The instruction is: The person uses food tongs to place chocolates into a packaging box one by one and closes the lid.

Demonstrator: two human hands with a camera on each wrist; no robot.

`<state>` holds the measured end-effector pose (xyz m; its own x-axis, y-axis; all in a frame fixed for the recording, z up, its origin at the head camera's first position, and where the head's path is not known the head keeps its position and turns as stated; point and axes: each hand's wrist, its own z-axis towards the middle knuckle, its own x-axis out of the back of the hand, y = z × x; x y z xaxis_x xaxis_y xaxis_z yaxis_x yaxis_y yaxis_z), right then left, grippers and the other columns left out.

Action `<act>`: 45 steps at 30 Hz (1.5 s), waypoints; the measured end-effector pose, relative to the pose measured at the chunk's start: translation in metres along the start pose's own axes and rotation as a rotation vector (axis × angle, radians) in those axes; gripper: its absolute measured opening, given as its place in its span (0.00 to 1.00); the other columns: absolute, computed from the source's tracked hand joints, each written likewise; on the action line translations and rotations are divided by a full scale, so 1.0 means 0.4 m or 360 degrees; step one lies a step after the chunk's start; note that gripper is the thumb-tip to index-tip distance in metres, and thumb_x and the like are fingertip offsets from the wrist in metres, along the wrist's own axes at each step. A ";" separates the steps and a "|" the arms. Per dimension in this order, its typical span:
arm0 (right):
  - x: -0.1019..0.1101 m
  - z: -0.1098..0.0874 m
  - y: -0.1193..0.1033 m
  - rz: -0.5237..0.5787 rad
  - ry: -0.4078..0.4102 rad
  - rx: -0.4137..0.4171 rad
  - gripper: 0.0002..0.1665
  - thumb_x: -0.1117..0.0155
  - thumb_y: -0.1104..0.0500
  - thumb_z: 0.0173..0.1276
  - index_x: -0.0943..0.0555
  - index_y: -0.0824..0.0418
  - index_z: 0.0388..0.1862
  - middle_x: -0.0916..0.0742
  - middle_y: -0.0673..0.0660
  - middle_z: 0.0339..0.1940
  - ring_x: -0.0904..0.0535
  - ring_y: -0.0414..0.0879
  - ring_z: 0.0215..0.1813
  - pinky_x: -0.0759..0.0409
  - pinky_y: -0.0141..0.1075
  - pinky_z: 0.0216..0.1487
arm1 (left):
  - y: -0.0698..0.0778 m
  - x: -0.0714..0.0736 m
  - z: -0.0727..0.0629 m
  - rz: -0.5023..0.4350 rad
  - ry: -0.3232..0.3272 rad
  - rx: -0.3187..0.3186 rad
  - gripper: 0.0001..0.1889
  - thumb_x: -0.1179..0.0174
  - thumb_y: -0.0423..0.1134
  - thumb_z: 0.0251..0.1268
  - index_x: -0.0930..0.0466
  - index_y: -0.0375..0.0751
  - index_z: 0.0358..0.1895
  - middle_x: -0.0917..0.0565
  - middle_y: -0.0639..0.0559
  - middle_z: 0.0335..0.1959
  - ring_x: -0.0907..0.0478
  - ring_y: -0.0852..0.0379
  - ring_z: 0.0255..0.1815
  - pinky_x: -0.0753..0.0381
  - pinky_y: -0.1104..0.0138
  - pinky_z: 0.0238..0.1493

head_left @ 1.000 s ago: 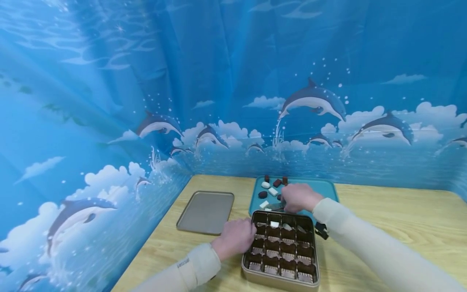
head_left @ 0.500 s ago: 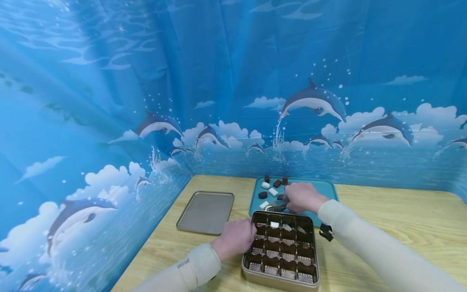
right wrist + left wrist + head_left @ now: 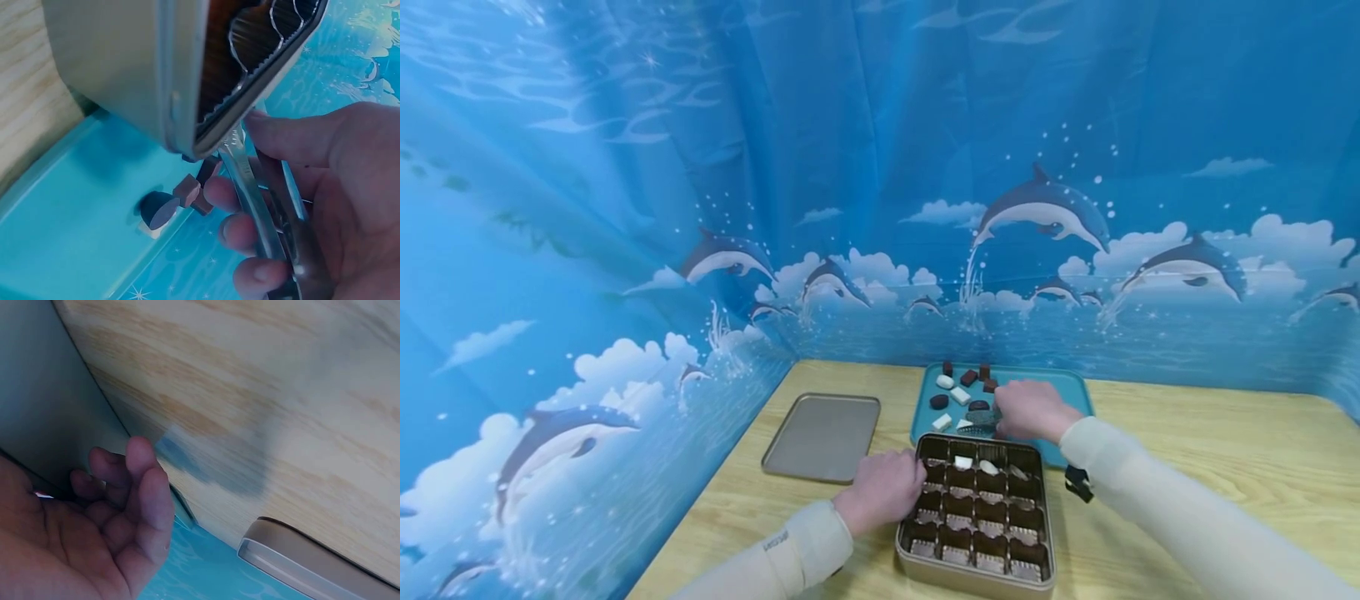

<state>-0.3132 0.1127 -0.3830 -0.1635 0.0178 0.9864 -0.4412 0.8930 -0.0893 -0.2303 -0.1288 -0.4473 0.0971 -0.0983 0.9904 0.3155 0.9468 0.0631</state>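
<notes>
My left hand (image 3: 883, 490) holds the left rim near the far corner of a bronze-coloured tin box (image 3: 977, 575) with a brown divided insert. The left wrist view shows its fingers (image 3: 156, 506) loosely curled beside the tin's wall, the thumb hidden. In my right hand (image 3: 1030, 410) are metal tongs (image 3: 250, 200), gripped between thumb and fingers. Their perforated ends are parted around a white piece (image 3: 963, 423) on the blue tray (image 3: 1071, 392), just beyond the box. The far row of the insert holds a white block (image 3: 963, 462) and a pale oval piece (image 3: 988, 467).
More pieces lie on the tray, among them a dark oval one (image 3: 939, 402), a white block (image 3: 942, 422) and brown blocks (image 3: 969, 377). A flat bronze lid (image 3: 823, 437) lies left on the wooden table (image 3: 1210, 442). A dolphin-printed curtain (image 3: 880, 208) stands behind.
My right hand has shifted slightly right with the tongs, and their ends have spread, showing the white piece between them. My left hand and the box stay put.
</notes>
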 end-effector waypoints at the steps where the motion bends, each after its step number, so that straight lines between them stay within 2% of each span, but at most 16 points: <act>1: -0.004 0.000 0.000 0.0006 0.0004 0.0000 0.08 0.30 0.55 0.66 0.15 0.58 0.39 0.18 0.51 0.28 0.29 0.43 0.25 0.29 0.38 0.25 | 0.000 0.000 -0.001 -0.0003 0.0003 -0.0002 0.20 0.56 0.47 0.79 0.24 0.43 0.28 0.24 0.50 0.19 0.23 0.52 0.21 0.23 0.58 0.21; 3: -0.011 0.003 0.002 0.0027 0.0013 0.0002 0.06 0.31 0.56 0.66 0.16 0.57 0.35 0.23 0.50 0.23 0.34 0.44 0.23 0.36 0.38 0.24 | 0.000 0.000 -0.001 -0.0004 0.0012 0.0001 0.20 0.56 0.47 0.79 0.24 0.43 0.27 0.24 0.50 0.19 0.23 0.51 0.21 0.23 0.58 0.21; 5: -0.017 0.005 0.003 0.0030 0.0047 0.0018 0.04 0.31 0.58 0.67 0.17 0.56 0.33 0.22 0.50 0.22 0.33 0.43 0.23 0.36 0.37 0.24 | 0.000 -0.001 -0.001 0.0000 0.0014 0.0002 0.20 0.56 0.47 0.79 0.23 0.42 0.28 0.23 0.50 0.19 0.23 0.51 0.21 0.23 0.58 0.21; 10: -0.024 0.009 0.005 0.0015 0.0109 0.0038 0.09 0.33 0.61 0.67 0.19 0.53 0.26 0.22 0.50 0.19 0.34 0.43 0.21 0.38 0.36 0.22 | 0.001 -0.001 0.000 -0.0004 0.0005 0.0009 0.20 0.56 0.47 0.79 0.23 0.43 0.28 0.23 0.50 0.19 0.23 0.51 0.21 0.23 0.58 0.20; 13: -0.018 0.007 0.005 0.0031 0.0110 0.0030 0.07 0.32 0.60 0.68 0.16 0.54 0.29 0.20 0.49 0.20 0.30 0.43 0.20 0.36 0.36 0.21 | -0.002 -0.003 0.000 -0.0009 0.0009 0.0003 0.20 0.56 0.47 0.79 0.24 0.43 0.28 0.24 0.50 0.19 0.23 0.52 0.20 0.24 0.58 0.20; 15: -0.009 0.002 0.003 0.0050 0.0108 0.0026 0.03 0.32 0.59 0.68 0.12 0.56 0.36 0.14 0.51 0.27 0.24 0.43 0.22 0.32 0.35 0.20 | -0.004 -0.003 0.001 -0.0018 0.0011 -0.0001 0.20 0.56 0.47 0.79 0.24 0.43 0.27 0.25 0.51 0.18 0.25 0.53 0.19 0.24 0.59 0.20; 17: 0.005 -0.008 0.001 0.0083 0.0109 0.0024 0.08 0.32 0.59 0.69 0.11 0.57 0.44 0.10 0.55 0.37 0.21 0.42 0.24 0.31 0.34 0.20 | -0.004 -0.003 0.002 -0.0017 0.0010 -0.0010 0.20 0.56 0.47 0.79 0.25 0.45 0.26 0.26 0.52 0.17 0.26 0.54 0.18 0.26 0.60 0.19; 19: 0.019 -0.018 -0.001 0.0111 0.0118 0.0023 0.14 0.32 0.58 0.70 0.12 0.58 0.52 0.10 0.57 0.48 0.22 0.40 0.22 0.34 0.33 0.18 | -0.006 -0.004 0.003 -0.0016 0.0013 -0.0015 0.21 0.56 0.48 0.79 0.27 0.46 0.24 0.27 0.53 0.17 0.28 0.55 0.17 0.27 0.62 0.18; 21: 0.034 -0.030 -0.006 0.0138 0.0135 0.0027 0.17 0.33 0.57 0.70 0.14 0.58 0.57 0.11 0.57 0.55 0.29 0.39 0.18 0.39 0.31 0.16 | -0.010 -0.004 0.003 -0.0025 0.0010 -0.0023 0.22 0.56 0.48 0.79 0.30 0.48 0.21 0.28 0.54 0.16 0.29 0.56 0.17 0.27 0.62 0.18; 24: 0.052 -0.049 -0.017 0.0169 0.0157 0.0023 0.18 0.33 0.57 0.71 0.15 0.57 0.58 0.12 0.57 0.56 0.42 0.40 0.13 0.47 0.31 0.15 | -0.020 -0.001 0.002 -0.0086 -0.0014 -0.0026 0.23 0.57 0.50 0.79 0.32 0.50 0.19 0.29 0.56 0.15 0.31 0.58 0.17 0.27 0.63 0.21; 26: 0.061 -0.062 -0.026 0.0174 0.0171 0.0033 0.19 0.33 0.56 0.70 0.15 0.57 0.58 0.12 0.56 0.56 0.45 0.40 0.14 0.47 0.31 0.15 | -0.026 0.003 0.001 -0.0146 -0.0042 -0.0019 0.24 0.56 0.51 0.77 0.33 0.51 0.18 0.29 0.56 0.15 0.31 0.58 0.18 0.27 0.63 0.22; 29: 0.068 -0.082 -0.039 0.0169 0.0182 0.0055 0.20 0.31 0.55 0.69 0.16 0.57 0.59 0.11 0.55 0.55 0.42 0.39 0.13 0.45 0.30 0.14 | -0.030 0.010 -0.004 -0.0217 -0.0092 -0.0001 0.23 0.54 0.53 0.75 0.33 0.51 0.17 0.29 0.56 0.15 0.31 0.59 0.18 0.28 0.63 0.22; 32: 0.071 -0.093 -0.057 0.0160 0.0178 0.0088 0.21 0.31 0.54 0.69 0.16 0.56 0.59 0.10 0.55 0.50 0.41 0.39 0.14 0.45 0.30 0.15 | -0.031 0.012 -0.011 -0.0235 -0.0137 -0.0009 0.24 0.55 0.54 0.75 0.34 0.51 0.17 0.31 0.57 0.14 0.32 0.60 0.16 0.30 0.64 0.21; 39: 0.061 -0.096 -0.101 0.0148 0.0149 0.0135 0.20 0.32 0.53 0.70 0.15 0.54 0.59 0.10 0.54 0.50 0.44 0.40 0.14 0.46 0.32 0.16 | -0.023 0.009 -0.022 -0.0223 -0.0118 -0.0049 0.25 0.57 0.50 0.79 0.36 0.51 0.16 0.36 0.59 0.13 0.37 0.61 0.13 0.32 0.67 0.16; 44: 0.052 -0.099 -0.116 0.0199 0.0168 0.0164 0.20 0.30 0.54 0.68 0.15 0.56 0.58 0.11 0.52 0.33 0.42 0.40 0.15 0.46 0.33 0.16 | -0.015 0.010 -0.027 -0.0153 -0.0091 -0.0055 0.24 0.57 0.50 0.79 0.34 0.51 0.18 0.33 0.57 0.14 0.33 0.59 0.16 0.32 0.65 0.17; 45: 0.051 -0.100 -0.116 0.0209 0.0171 0.0158 0.20 0.31 0.54 0.68 0.15 0.56 0.58 0.11 0.52 0.33 0.42 0.40 0.15 0.46 0.32 0.15 | -0.013 0.011 -0.028 -0.0148 -0.0087 -0.0056 0.23 0.57 0.49 0.79 0.34 0.51 0.18 0.32 0.56 0.14 0.33 0.59 0.16 0.31 0.65 0.17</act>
<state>-0.2607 0.0897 -0.3532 -0.1325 0.1840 0.9740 -0.5082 0.8310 -0.2261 -0.2210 -0.1377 -0.4448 0.0144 -0.1677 0.9857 0.3540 0.9228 0.1519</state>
